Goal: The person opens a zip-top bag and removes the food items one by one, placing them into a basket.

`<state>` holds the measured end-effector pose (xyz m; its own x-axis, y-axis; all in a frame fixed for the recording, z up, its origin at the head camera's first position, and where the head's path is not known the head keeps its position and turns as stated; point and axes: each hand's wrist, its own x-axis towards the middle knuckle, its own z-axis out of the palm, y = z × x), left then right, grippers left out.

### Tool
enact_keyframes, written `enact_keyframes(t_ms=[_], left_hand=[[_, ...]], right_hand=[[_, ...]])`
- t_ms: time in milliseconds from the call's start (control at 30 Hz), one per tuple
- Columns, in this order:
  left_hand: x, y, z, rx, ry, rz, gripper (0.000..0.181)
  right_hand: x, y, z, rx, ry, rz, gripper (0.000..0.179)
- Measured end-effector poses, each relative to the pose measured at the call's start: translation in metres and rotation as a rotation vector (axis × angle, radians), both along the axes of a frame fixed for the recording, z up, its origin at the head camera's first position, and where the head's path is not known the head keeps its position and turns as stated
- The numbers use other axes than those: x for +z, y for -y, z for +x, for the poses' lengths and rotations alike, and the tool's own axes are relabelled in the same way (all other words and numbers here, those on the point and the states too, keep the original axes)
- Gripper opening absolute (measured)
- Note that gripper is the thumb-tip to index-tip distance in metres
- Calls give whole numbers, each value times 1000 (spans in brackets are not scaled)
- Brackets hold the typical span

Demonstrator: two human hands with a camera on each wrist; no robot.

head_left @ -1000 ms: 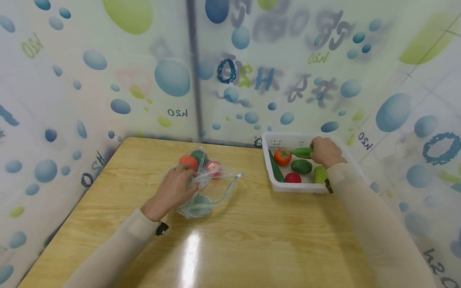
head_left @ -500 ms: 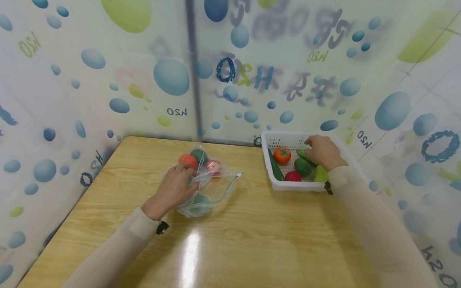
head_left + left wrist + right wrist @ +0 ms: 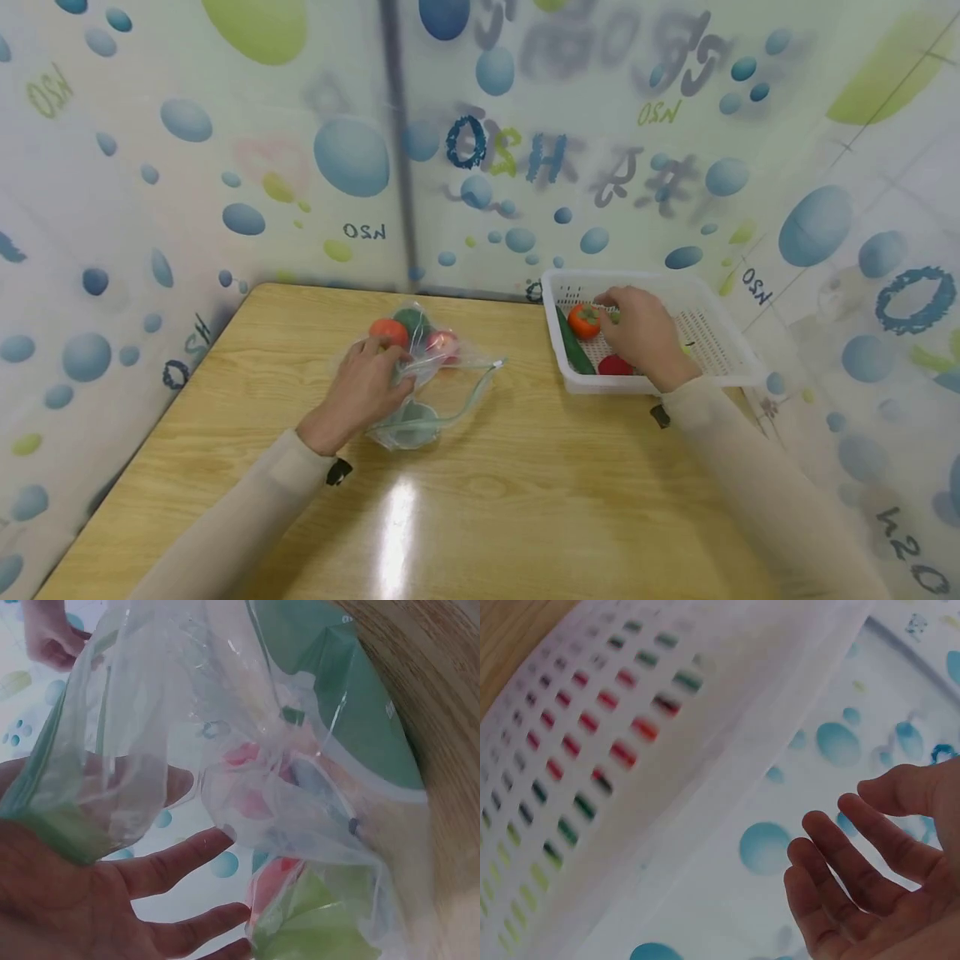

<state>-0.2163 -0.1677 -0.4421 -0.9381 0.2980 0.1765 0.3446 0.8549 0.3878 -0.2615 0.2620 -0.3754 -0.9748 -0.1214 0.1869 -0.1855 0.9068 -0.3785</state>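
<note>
- Lying at the left of the table (image 3: 525, 492), one clear bag (image 3: 423, 379) has three round fruits in it: one orange-red fruit (image 3: 390, 331), one dark green fruit (image 3: 410, 320), one pink-red fruit (image 3: 443, 346).
- One white basket (image 3: 609, 384) stands at the right, showing one persimmon (image 3: 583, 323), one cucumber (image 3: 573, 343) and one red fruit (image 3: 615, 366); a green vegetable (image 3: 616, 317) just peeps out by the fingertips.
- The left hand (image 3: 363, 392) lies on the bag, its fingers nearly straight and spread, its thumb well apart behind the plastic.
- The right hand (image 3: 641, 333) reaches over the basket, palm down beside the persimmon, its fingers loosely bent and apart; whether it touches anything there, I cannot tell.
- Half a second ago the right hand was farther right; it has moved toward the persimmon and now covers the middle of the basket. The left hand and bag have stayed put.
- Behind the table stands one spotted wall (image 3: 600, 108).
</note>
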Motion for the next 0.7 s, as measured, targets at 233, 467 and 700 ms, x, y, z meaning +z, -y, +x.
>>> enact_keyframes(t_ms=[233,467,700], left_hand=[[5,2,-8,43,77,-9,43],[10,5,-23,65,145,-32,62],[10,9,-31,36,211,-29,86]], right_hand=[[-13,26,20,160,-247,-48,19],[-24,59,44,274,-299,-104,18],[-36,100,59,461,-371,-147,19]])
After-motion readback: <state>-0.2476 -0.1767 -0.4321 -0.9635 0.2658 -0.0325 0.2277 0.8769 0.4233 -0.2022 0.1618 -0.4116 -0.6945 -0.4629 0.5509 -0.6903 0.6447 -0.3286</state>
